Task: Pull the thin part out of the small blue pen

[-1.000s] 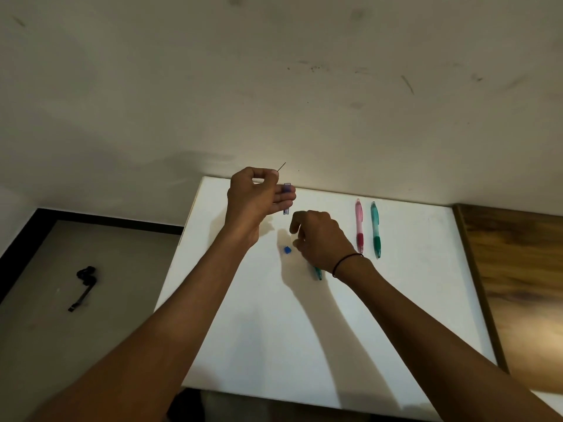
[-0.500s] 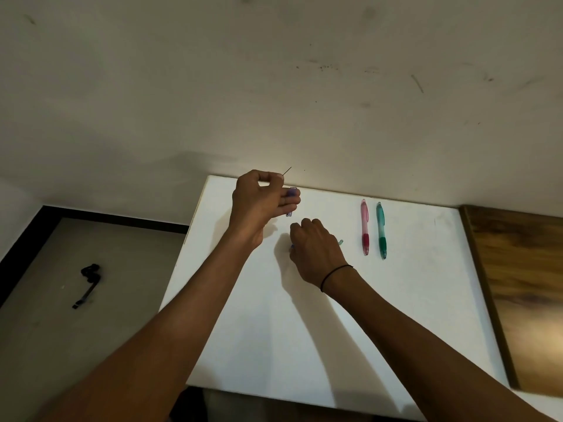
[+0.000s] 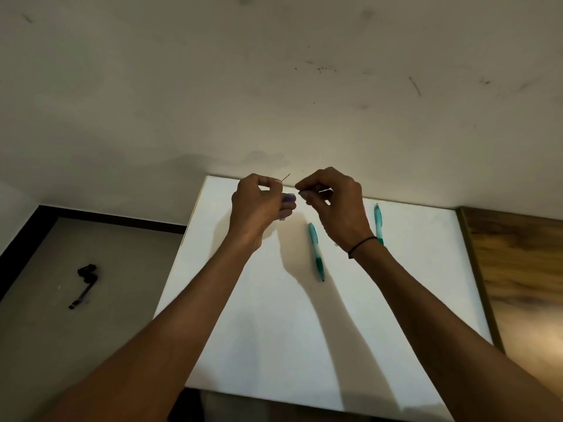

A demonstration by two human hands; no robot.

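Note:
My left hand (image 3: pixel 259 205) is raised over the far edge of the white table (image 3: pixel 274 330). It pinches a thin dark lead (image 3: pixel 286 177) between thumb and forefinger, and its lower fingers grip a small blue tube (image 3: pixel 288 198). My right hand (image 3: pixel 335 208) hangs close beside it at the same height, fingers curled, pinching something small that I cannot make out. A teal pen (image 3: pixel 316 251) lies on the table below and between the hands. A second teal pen (image 3: pixel 377 220) lies behind my right wrist, which wears a black band.
A wooden surface (image 3: pixel 518 269) adjoins the table on the right. On the grey floor to the left lies a small black object (image 3: pixel 85 283). A pale wall (image 3: pixel 274 86) rises directly behind the table's far edge.
My right hand rose from the table to the level of my left hand, leaving a teal pen lying where it was. The small blue piece is gone from the table. My left hand barely moved.

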